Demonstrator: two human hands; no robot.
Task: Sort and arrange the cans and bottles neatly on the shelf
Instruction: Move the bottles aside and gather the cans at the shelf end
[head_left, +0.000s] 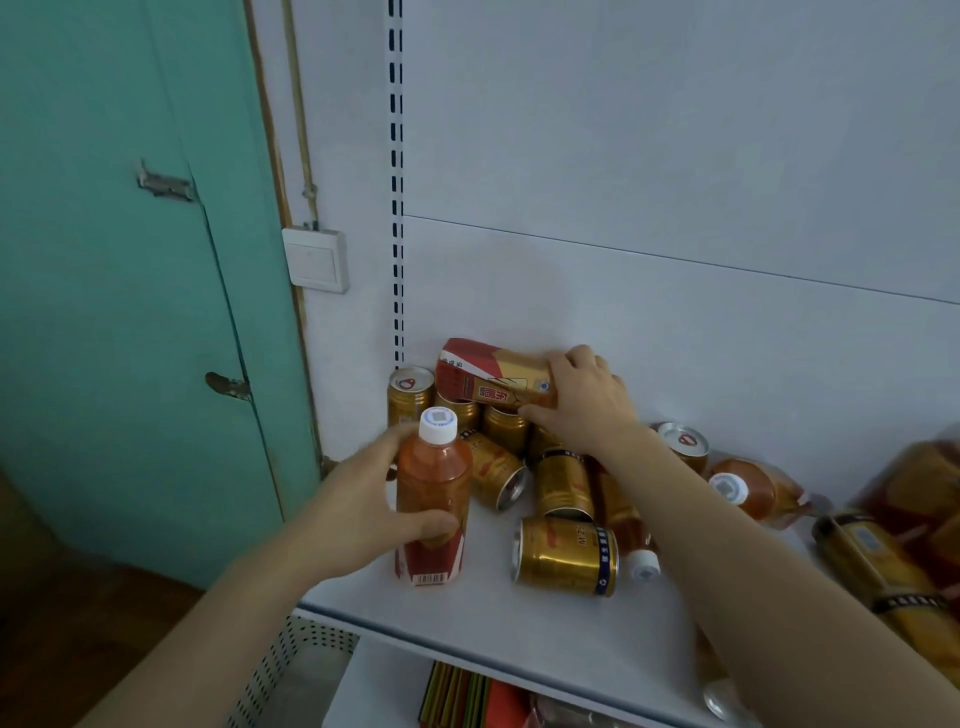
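Note:
My left hand (363, 499) grips an upright orange tea bottle (434, 499) with a white cap near the front left of the white shelf (519, 634). My right hand (587, 400) holds a red-and-gold bottle (493, 376) lying sideways on top of upright gold cans (409, 397) in the back left corner. Several gold cans lie tipped in the middle, one of them a can (566, 558) on its side near the front. Another tea bottle (753, 486) lies on its side to the right, beside an upright gold can (685, 444).
More gold cans (872, 566) and plastic-wrapped bottles (924, 499) crowd the shelf's right end. The white back panel (675, 156) rises behind. A lower shelf holds coloured packets (457, 696). A green door (130, 260) and a wall switch (316, 260) stand to the left.

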